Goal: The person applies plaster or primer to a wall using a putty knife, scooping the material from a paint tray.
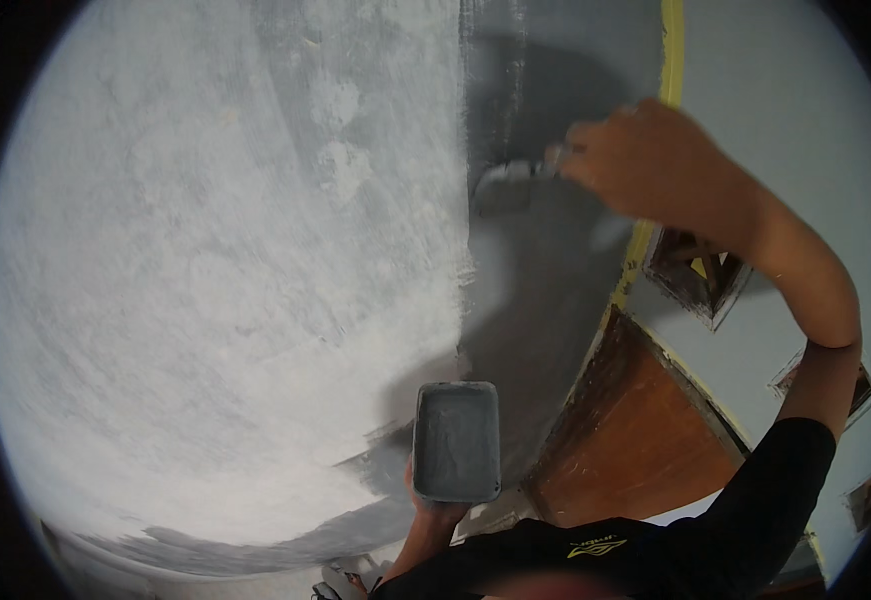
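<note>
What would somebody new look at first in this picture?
Probably the big patchy pale wall filling the left, ending at a darker gray strip just right of middle. Then the right hand, upper right, holding a blurry flat tool over that strip, and the rectangular gray tray in the left hand, bottom middle.

My right arm [823, 385] arcs up the right side of the frame, elbow [840, 338] bent outward, forearm [780, 245] slanting to the upper left. My right hand [650, 160], slightly blurred, reaches toward upper center, fingers [585, 138] curled in a grip and pointing left. At lower center, my left forearm [417, 552] rises to my left hand [442, 511], mostly hidden, knuckles out of sight.
</note>
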`<state>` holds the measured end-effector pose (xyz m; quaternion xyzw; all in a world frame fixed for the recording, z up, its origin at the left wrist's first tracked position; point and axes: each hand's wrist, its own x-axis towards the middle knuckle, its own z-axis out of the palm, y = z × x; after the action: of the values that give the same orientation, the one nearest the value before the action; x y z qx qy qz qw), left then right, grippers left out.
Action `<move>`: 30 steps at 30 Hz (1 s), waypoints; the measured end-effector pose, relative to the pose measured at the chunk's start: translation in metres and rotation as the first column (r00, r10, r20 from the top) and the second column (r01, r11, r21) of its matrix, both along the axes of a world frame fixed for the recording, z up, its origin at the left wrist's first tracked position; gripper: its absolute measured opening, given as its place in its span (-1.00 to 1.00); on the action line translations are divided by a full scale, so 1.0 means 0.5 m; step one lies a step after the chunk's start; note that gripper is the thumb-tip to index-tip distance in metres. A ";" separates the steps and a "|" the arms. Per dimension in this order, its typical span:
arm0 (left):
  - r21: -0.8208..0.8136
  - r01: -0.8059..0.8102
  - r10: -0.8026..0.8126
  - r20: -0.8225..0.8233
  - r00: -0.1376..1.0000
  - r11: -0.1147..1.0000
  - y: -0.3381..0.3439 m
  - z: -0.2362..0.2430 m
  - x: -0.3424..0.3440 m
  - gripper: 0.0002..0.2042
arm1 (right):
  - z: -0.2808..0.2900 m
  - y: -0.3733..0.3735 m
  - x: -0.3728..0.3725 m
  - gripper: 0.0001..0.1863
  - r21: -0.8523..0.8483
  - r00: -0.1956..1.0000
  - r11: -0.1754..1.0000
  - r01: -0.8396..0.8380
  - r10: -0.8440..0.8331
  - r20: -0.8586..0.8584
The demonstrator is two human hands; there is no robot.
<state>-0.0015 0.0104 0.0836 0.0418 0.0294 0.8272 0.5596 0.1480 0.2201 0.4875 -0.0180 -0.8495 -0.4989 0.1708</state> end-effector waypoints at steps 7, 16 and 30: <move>-0.017 0.034 -0.034 -0.019 0.999 0.999 0.014 0.010 -0.021 -0.51 | 0.171 -0.053 0.004 -0.81 0.233 0.900 0.952 0.199 -0.084 -0.428; 0.028 0.154 -0.154 0.019 0.988 0.988 0.035 0.024 -0.022 -0.48 | 0.025 -0.029 0.002 -0.52 0.270 0.960 0.944 0.187 -0.117 -0.255; 0.059 0.251 -0.252 0.017 0.968 0.966 0.058 0.014 -0.026 -0.47 | 0.108 0.073 0.051 -0.48 0.217 0.918 0.970 0.109 -0.014 -0.397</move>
<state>-0.0146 0.0393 0.0908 0.0507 -0.0061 0.7505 0.6589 0.1733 0.2564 0.5416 -0.1243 -0.7321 -0.5869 0.3228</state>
